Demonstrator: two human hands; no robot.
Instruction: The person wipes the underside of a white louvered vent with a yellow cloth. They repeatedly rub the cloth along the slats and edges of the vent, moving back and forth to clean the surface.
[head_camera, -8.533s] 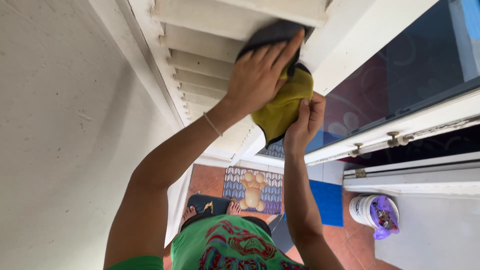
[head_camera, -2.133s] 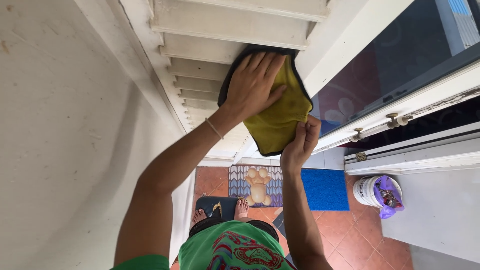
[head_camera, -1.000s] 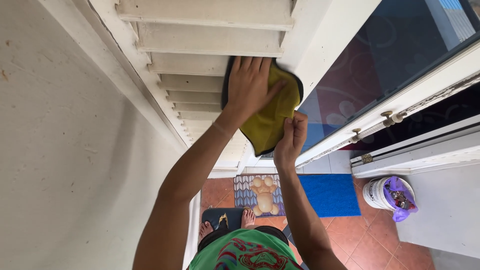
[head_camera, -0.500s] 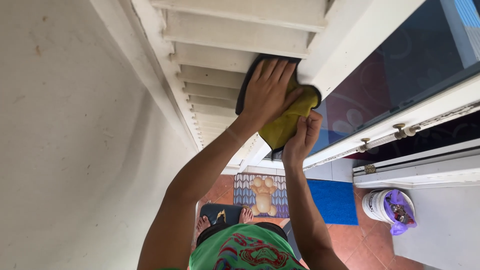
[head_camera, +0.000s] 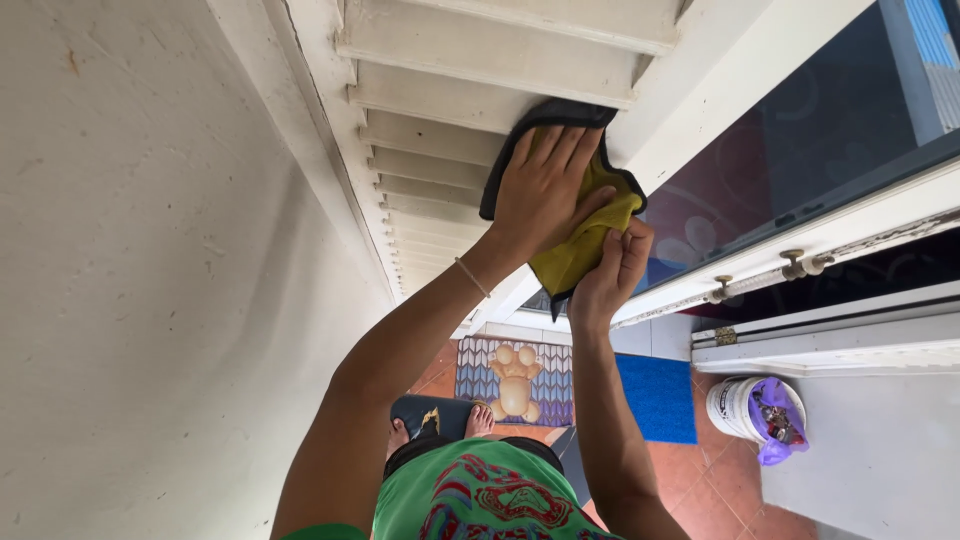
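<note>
My left hand (head_camera: 545, 190) lies flat, fingers spread, on a yellow cloth with a dark edge (head_camera: 583, 255) and presses it against a slat of the white louvred shutter (head_camera: 450, 80), close to the shutter's right frame. Just below it, my right hand (head_camera: 612, 270) pinches the hanging lower part of the same cloth. A thin bracelet sits on my left wrist. The part of the cloth under my left palm is hidden.
A white wall (head_camera: 150, 300) runs along the left. Right of the shutter is a dark glass door (head_camera: 800, 120) with small metal knobs (head_camera: 800, 265). On the tiled floor below lie a bear-patterned mat (head_camera: 515, 370), a blue mat (head_camera: 655, 395) and a white bucket (head_camera: 735, 405).
My left hand has slid with the cloth a little up the slat toward the frame. The cloth is more bunched between my hands, and my right hand keeps hold of its lower edge.
</note>
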